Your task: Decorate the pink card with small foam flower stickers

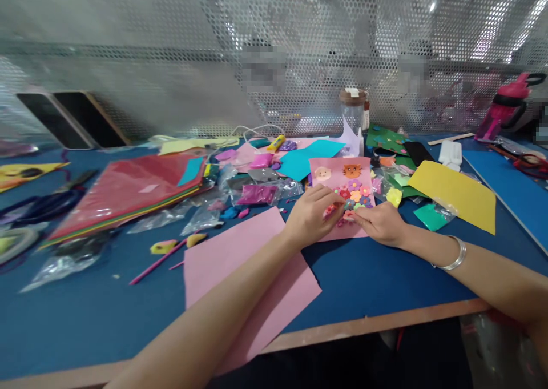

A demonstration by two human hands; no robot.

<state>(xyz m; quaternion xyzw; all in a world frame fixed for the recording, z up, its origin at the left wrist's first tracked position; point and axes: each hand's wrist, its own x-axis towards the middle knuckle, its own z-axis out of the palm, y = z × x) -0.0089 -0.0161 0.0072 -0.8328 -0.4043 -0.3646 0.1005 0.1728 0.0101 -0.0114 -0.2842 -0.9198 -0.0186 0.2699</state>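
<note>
Both hands meet over the pink card [342, 186] on the blue tabletop [377, 275]: left hand [310, 217] pinning it flat, right hand [379, 223] pinching a small flower sticker [349, 213] at its lower edge.

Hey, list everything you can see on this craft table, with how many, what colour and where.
pink card: one, pink with cat and flower stickers, centre, under both hands
flower stickers: several, mixed colours, on the pink card
pink sheet: one, pink, near edge, under the left forearm
paper stack: one, red on top, left
yellow sheet: one, yellow, right
cyan sheet: one, cyan, behind the pink card
glue stick: one, yellow, back centre
jar: one, clear, brown lid, back
bottle: one, pink, far right
table: one, blue
bracelet: one, silver, right wrist
left hand: on the stickers
right hand: fingertips at the stickers
</note>
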